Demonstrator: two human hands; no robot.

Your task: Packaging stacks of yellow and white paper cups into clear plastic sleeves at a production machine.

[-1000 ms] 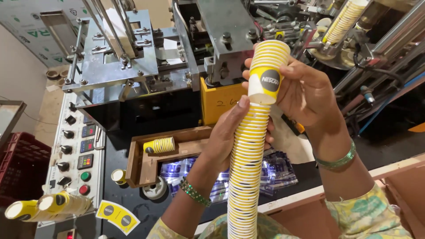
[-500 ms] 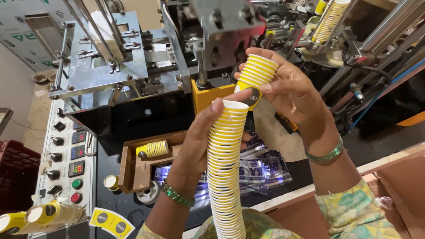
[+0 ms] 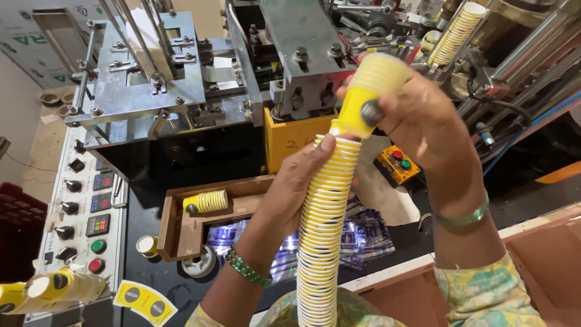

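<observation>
**Both hands on cups, in front of machine**

Machine (image 3: 200, 91): grey metal plates and rods across the top of view, yellow block at its centre. Control panel (image 3: 85, 212) at left with knobs, small displays, green and red buttons.

Tray (image 3: 187, 224): wooden, below the machine, a short cup stack (image 3: 207, 201) lying on its side in it.

Tall stack (image 3: 327, 230): yellow-and-white paper cups, rises from bottom edge to mid-frame, slightly tilted. Left hand (image 3: 299, 188) wrapped closed around its upper part, thumb at the top rim.

Right hand (image 3: 417, 118) closed on a small cup batch (image 3: 369, 91), held tilted just above the tall stack's top, nearly touching. Blurred.

Pendant (image 3: 397, 163): orange box with red and green buttons, behind the hands.

Green bangles on both wrists.
</observation>
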